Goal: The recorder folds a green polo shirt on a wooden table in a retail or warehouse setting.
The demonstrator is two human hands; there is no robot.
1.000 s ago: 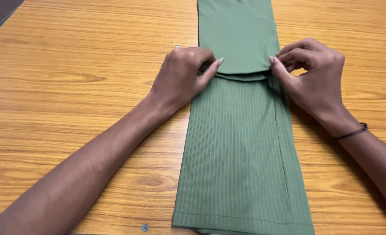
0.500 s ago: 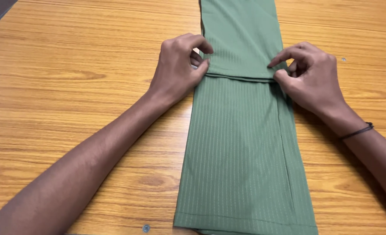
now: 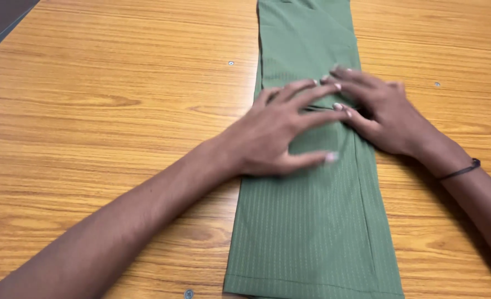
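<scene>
A long green ribbed garment (image 3: 312, 221) lies flat on the wooden table (image 3: 90, 111), right of centre. Left hand (image 3: 279, 133) and right hand (image 3: 384, 116), fingers spread, press flat on its mid-frame fold, fingertips nearly meeting.

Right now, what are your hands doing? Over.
Left hand flat, fingers spread, on green cloth. Right hand flat beside it. Wooden table underneath. Nothing blocking.

No packages, labels, signs or screens are showing anywhere in this view.
</scene>
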